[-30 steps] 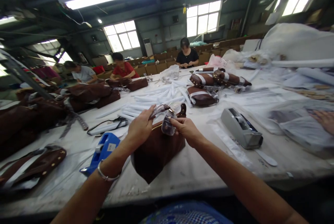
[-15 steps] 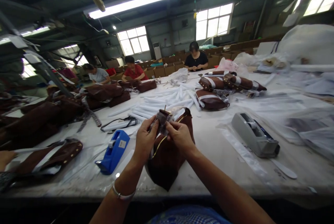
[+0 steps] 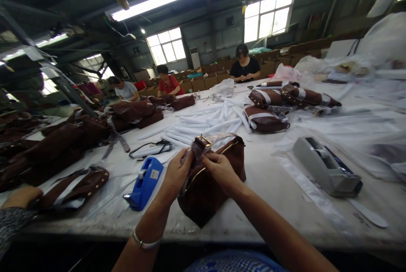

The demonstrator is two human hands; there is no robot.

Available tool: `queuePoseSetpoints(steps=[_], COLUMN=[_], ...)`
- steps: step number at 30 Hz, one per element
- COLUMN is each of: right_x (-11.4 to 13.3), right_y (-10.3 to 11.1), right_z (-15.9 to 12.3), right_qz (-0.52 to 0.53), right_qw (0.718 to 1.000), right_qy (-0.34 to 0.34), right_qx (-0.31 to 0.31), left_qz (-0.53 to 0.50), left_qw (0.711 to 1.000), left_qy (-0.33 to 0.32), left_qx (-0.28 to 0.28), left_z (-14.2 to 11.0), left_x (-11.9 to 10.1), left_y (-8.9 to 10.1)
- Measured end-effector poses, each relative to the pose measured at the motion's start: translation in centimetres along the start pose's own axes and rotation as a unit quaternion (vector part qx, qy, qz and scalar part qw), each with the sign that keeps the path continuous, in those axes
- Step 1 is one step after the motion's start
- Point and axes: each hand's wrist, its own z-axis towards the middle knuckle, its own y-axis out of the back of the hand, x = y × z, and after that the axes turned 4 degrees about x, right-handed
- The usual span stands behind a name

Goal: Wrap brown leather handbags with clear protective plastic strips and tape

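A brown leather-look bag [image 3: 206,193] with a gold zipper rests on the table in front of me. Above its zipper, both hands grip a strap end [image 3: 200,147] that has a gold buckle and is wrapped in clear plastic. My left hand [image 3: 180,170] pinches the wrapped strap from the left, thumb on top. From the right, my right hand [image 3: 222,171] presses thumb and fingers on the same plastic just below the buckle. The palms and some fingertips are hidden.
A blue tape dispenser [image 3: 144,183] stands left, a grey one [image 3: 326,166] right. White rolled tubes [image 3: 206,122] lie beyond the bag. Brown bags [image 3: 266,117] are piled at both sides. A co-worker's hand [image 3: 23,197] touches a bag at far left; several people sit across.
The buckle has turned and now shows more plainly above my fingers. My view has shifted slightly left. The co-worker's hand at the left has come further into view.
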Motion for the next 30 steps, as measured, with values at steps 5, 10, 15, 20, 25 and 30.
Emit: queuePoseSetpoints(steps=[5, 10, 15, 20, 25, 30], right_x=[0.4, 0.1, -1.2, -5.1, -11.0, -11.8], right_y=[0.7, 0.6, 2.0, 7.3, 13.5, 16.5], right_z=[0.7, -0.1, -2.0, -2.2, 0.8, 3.1], right_qz=[-0.069, -0.016, -0.11, -0.391, -0.437, -0.326], right_qw=[0.995, 0.997, 0.991, 0.892, 0.886, 0.94], right_qy=[0.002, 0.012, 0.069, 0.196, 0.066, -0.054], right_qx=[0.074, 0.07, -0.01, -0.116, -0.137, -0.083], left_qz=[-0.151, -0.313, -0.366, -0.411, -0.437, -0.48], left_qw=[0.987, 0.945, 0.921, 0.891, 0.87, 0.85], left_qy=[0.042, 0.095, 0.13, 0.184, 0.217, 0.209], left_qx=[0.032, 0.024, -0.02, -0.062, -0.068, -0.062], left_z=[0.3, 0.4, 0.9, 0.7, -0.5, -0.9], left_x=[0.1, 0.1, 1.0, 2.3, 2.8, 2.0], left_y=[0.0, -0.6, -0.1, 0.8, 0.9, 1.0])
